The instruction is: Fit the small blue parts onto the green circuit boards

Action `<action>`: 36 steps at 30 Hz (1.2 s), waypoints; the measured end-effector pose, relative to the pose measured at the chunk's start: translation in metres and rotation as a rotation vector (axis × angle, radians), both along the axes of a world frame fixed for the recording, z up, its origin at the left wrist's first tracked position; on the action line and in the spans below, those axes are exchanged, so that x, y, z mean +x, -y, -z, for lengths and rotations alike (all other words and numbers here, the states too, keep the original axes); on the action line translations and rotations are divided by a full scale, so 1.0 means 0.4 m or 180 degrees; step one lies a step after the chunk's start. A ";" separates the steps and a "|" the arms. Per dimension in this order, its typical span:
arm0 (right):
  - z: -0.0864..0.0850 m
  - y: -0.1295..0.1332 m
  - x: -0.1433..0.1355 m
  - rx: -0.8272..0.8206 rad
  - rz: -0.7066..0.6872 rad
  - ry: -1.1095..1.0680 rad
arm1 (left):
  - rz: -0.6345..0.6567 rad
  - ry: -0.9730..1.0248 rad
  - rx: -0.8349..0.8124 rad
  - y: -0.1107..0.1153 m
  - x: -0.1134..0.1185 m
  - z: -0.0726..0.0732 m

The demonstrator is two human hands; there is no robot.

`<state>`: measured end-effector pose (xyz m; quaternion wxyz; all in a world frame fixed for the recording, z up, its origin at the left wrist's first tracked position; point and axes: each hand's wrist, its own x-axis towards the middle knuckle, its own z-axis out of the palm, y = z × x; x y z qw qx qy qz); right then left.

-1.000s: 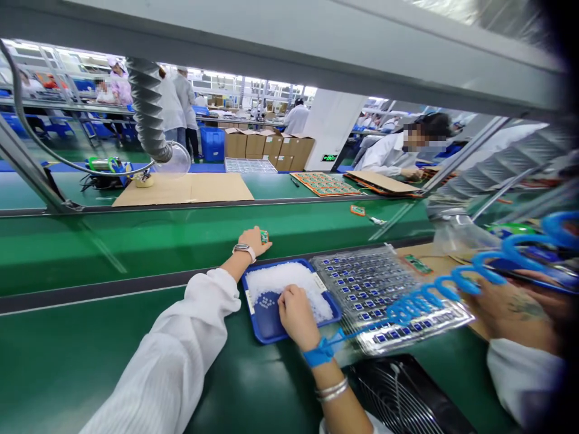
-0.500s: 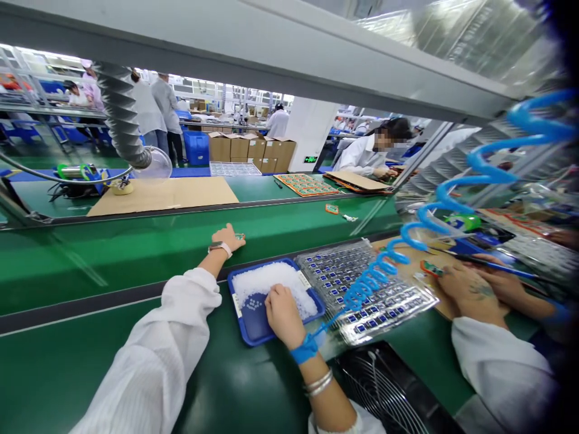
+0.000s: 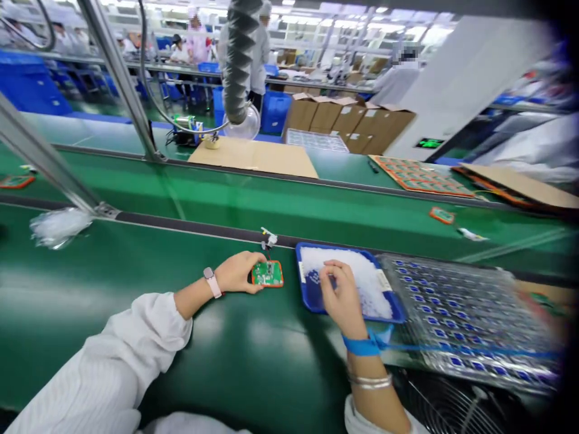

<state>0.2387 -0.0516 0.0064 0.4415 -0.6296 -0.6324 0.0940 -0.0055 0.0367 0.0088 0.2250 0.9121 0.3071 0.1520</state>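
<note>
My left hand [image 3: 239, 272] grips the left edge of a green circuit board [image 3: 274, 274] with an orange rim, between thumb and fingers, above the green table. A white connector [image 3: 270, 239] on a short lead extends from the board's far side. My right hand [image 3: 344, 298] is over a blue tray [image 3: 312, 303], thumb and fingertips pinched together. Whatever is between them is too small to make out. White granule-like pieces [image 3: 368, 283] heap across much of the tray, and a few clear ones lie apart at its left.
Right of the tray lies a clear plastic blister tray [image 3: 434, 319] with rows of dark blue parts. A black fan [image 3: 447, 398] sits nearer me. Across the green belt [image 3: 344, 208], another board [image 3: 442, 215] rests. A metal post [image 3: 67, 175] and crumpled plastic [image 3: 61, 227] are leftward.
My left hand has come back from the belt to the near table, bringing the circuit board. My right hand stays at the blue tray. The view has turned left.
</note>
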 end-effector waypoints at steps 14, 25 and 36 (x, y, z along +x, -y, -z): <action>0.083 -0.016 -0.186 -0.0489 -0.0858 -0.0529 | -0.0064 0.0853 -0.0307 0.035 0.016 0.035; 0.095 -0.027 -0.182 -0.0743 -0.0837 -0.0580 | -0.0221 0.0680 -0.0566 0.036 0.032 0.041; 0.018 -0.006 -0.127 -0.0174 -0.0334 -0.0047 | -0.0193 0.0806 -0.0608 0.029 0.020 0.046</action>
